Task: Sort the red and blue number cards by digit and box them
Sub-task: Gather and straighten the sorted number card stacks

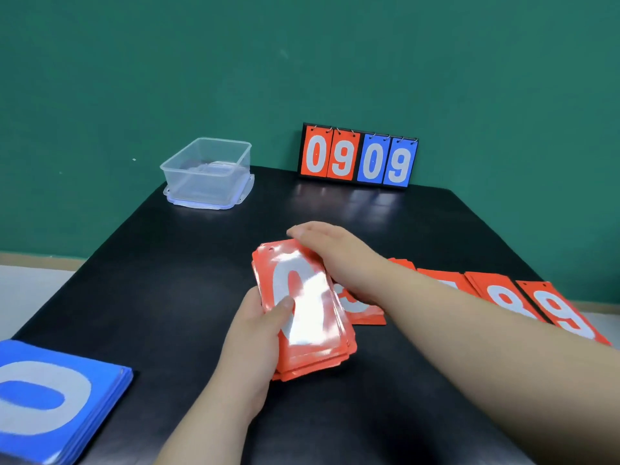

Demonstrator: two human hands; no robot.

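Has a blue card stack (50, 397), white 0 on top, at the near left corner of the desk (167, 280), apparently finished and set aside. Leaves the clear plastic box (208, 182) open on its lid (201, 203) at the far left, ready for cards. Holds the red card stack (302, 313) just above the desk in the left grip (255, 337), thumb on top, probably to square it. Rests the right grip (332, 250) flat on the far edge, fingers straight. Shows a glossy 0 under glare. Leaves red 8 (506, 300) and 9 (563, 313) at right, not yet gathered.
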